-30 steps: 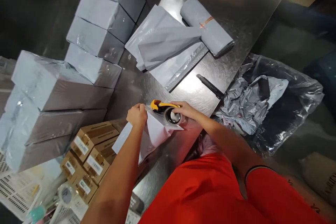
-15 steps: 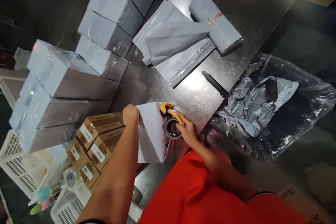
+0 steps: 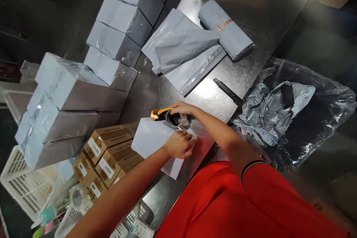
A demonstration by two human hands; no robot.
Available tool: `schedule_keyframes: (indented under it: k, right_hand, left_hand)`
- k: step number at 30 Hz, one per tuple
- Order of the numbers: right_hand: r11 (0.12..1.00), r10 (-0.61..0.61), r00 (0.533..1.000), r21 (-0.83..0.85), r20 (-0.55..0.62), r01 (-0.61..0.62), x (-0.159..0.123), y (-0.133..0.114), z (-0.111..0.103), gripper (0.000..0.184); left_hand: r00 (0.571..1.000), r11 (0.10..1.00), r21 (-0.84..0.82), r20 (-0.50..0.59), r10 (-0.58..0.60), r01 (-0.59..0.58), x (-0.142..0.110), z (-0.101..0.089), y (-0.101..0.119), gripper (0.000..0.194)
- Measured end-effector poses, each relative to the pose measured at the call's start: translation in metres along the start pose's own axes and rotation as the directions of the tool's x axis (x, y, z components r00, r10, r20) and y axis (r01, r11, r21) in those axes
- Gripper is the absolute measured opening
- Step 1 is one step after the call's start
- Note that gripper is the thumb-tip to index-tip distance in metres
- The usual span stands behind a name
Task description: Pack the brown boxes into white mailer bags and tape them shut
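Note:
My right hand (image 3: 182,108) grips a yellow tape dispenser (image 3: 158,114) with a roll of tape in it, held against the far side of a white-wrapped box (image 3: 152,135). Across the near end of that box lies my left hand (image 3: 180,145), its fingers curled down; whether they pinch anything is hidden. Shiny clear film or tape shows between the two hands. A black box cutter (image 3: 227,92) rests on the metal table (image 3: 202,126) beyond them.
Wrapped boxes (image 3: 80,89) are stacked at the left, beside brown cartons (image 3: 111,152) and a white basket (image 3: 26,182). Grey mailer bags (image 3: 184,50) and a tied roll of bags (image 3: 225,29) lie farther back. Crumpled plastic (image 3: 267,111) fills a clear bag at the right.
My left hand has gone from the box's left edge to its near end. My right hand has swung the dispenser left and away, along the box's far side. The box has turned.

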State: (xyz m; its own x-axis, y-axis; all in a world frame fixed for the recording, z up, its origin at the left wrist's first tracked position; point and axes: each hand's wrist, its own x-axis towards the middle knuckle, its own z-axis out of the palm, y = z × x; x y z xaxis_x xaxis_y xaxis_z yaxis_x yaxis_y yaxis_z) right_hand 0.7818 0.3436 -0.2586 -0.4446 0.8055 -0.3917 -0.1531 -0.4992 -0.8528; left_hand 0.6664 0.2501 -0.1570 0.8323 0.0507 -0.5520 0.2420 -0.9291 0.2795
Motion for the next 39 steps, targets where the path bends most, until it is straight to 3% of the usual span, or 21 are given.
schedule_keyframes:
  k: [2, 5, 8, 10, 12, 15, 18, 20, 21, 23, 26, 30, 33, 36, 39]
  right_hand:
    - [1.0, 0.008, 1.0, -0.029, 0.009, -0.008, -0.004, 0.001, -0.004, 0.032]
    - [1.0, -0.016, 1.0, -0.024, 0.018, 0.017, -0.028, 0.006, -0.027, 0.041]
    - [0.999, -0.044, 0.999, -0.029, -0.007, 0.043, -0.078, 0.021, -0.059, 0.046]
    - [0.998, -0.044, 0.998, -0.052, -0.045, 0.042, -0.126, 0.035, -0.074, 0.049]
    - [0.998, -0.035, 0.995, -0.059, -0.088, 0.03, -0.181, 0.05, -0.078, 0.052]
    - [1.0, 0.001, 0.964, 0.012, -0.267, 0.002, -0.262, 0.072, -0.061, 0.057]
    - [0.996, 0.073, 0.91, 0.075, -0.408, -0.046, -0.324, 0.093, -0.026, 0.058]
    - [0.987, 0.129, 0.891, 0.146, -0.436, -0.071, -0.347, 0.109, 0.001, 0.059]
    - [0.981, 0.145, 0.888, 0.184, -0.437, -0.07, -0.352, 0.117, 0.014, 0.06]
    - [0.971, 0.142, 0.896, 0.237, -0.42, -0.042, -0.35, 0.133, 0.036, 0.062]
    - [0.96, 0.055, 0.932, 0.275, -0.359, 0.05, -0.323, 0.147, 0.056, 0.064]
    - [0.96, -0.067, 0.949, 0.24, -0.308, 0.145, -0.281, 0.148, 0.05, 0.062]
    - [0.981, -0.123, 0.956, 0.112, -0.265, 0.158, -0.253, 0.133, 0.041, 0.06]
    - [0.975, -0.126, 0.991, -0.189, -0.032, 0.118, -0.226, 0.103, 0.051, 0.053]
    - [0.855, -0.022, 0.969, -0.498, 0.247, 0.146, -0.214, 0.076, 0.067, 0.044]
  left_hand:
    - [0.993, 0.994, 0.002, -0.038, -0.109, 0.11, 0.001, 0.006, -0.004, 0.025]
    - [0.976, 0.987, 0.001, -0.148, -0.157, 0.159, -0.008, 0.019, -0.002, 0.027]
    - [0.927, 0.975, 0.006, -0.311, -0.21, 0.223, -0.014, 0.027, 0.002, 0.027]
    - [0.857, 0.957, -0.012, -0.441, -0.266, 0.291, -0.011, 0.026, 0.0, 0.026]
    - [0.742, 0.907, -0.088, -0.547, -0.389, 0.411, -0.003, 0.02, -0.011, 0.025]
    - [0.488, 0.712, -0.309, -0.555, -0.674, 0.631, 0.011, 0.003, -0.036, 0.021]
    - [0.244, 0.417, -0.494, -0.377, -0.894, 0.763, 0.022, -0.014, -0.055, 0.024]
    - [0.124, 0.239, -0.53, -0.243, -0.962, 0.814, 0.026, -0.021, -0.057, 0.028]
    - [0.087, 0.18, -0.521, -0.198, -0.976, 0.834, 0.027, -0.023, -0.056, 0.03]
    - [0.056, 0.127, -0.476, -0.161, -0.985, 0.87, 0.029, -0.026, -0.049, 0.033]
    - [0.042, 0.106, -0.414, -0.161, -0.986, 0.904, 0.031, -0.027, -0.04, 0.035]
    - [0.031, 0.1, -0.386, -0.18, -0.983, 0.917, 0.033, -0.027, -0.037, 0.035]
    - [0.025, 0.102, -0.381, -0.202, -0.979, 0.919, 0.033, -0.026, -0.037, 0.036]
    - [0.014, 0.091, -0.397, -0.193, -0.981, 0.913, 0.031, -0.025, -0.038, 0.037]
    - [0.029, 0.077, -0.457, -0.11, -0.993, 0.886, 0.029, -0.025, -0.043, 0.039]
